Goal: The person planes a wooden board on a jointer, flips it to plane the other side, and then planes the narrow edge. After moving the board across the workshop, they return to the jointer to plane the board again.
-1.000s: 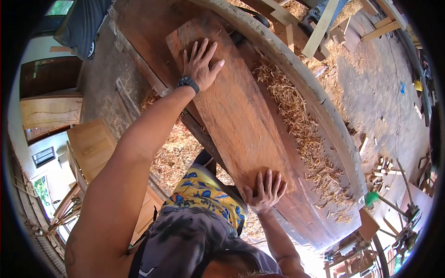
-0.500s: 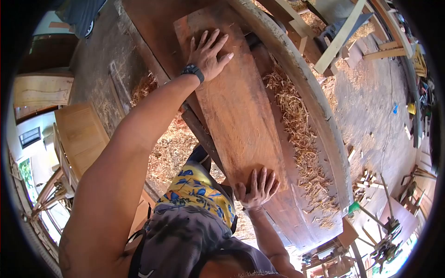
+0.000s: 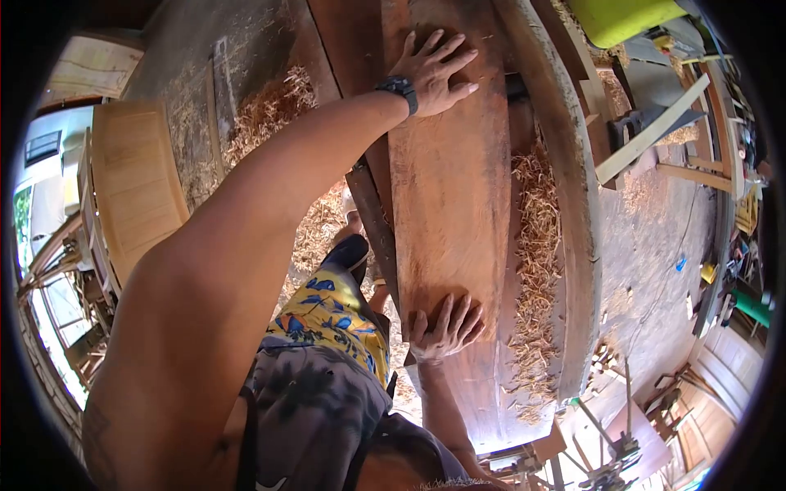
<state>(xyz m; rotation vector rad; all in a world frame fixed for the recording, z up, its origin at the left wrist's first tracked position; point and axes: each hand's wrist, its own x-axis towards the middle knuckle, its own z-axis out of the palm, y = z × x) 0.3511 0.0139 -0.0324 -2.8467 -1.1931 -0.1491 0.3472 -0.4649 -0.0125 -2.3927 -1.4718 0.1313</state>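
Note:
A wide reddish-brown plank lies lengthwise before me on a wooden workbench. My left hand, with a dark watch on its wrist, rests flat on the plank's far part, fingers spread. Close to the near end, my right hand lies palm down on the same plank, its fingers apart. Neither hand grips anything. Curly wood shavings are heaped along the plank's right side.
A long curved timber borders the bench on the right. Beyond it are a handsaw and a pale wood strip. A panelled wooden door stands at left. More shavings cover the floor.
The view has turned, so the plank now looks more upright and farther right. Both hands stay spread on the plank in about the same places.

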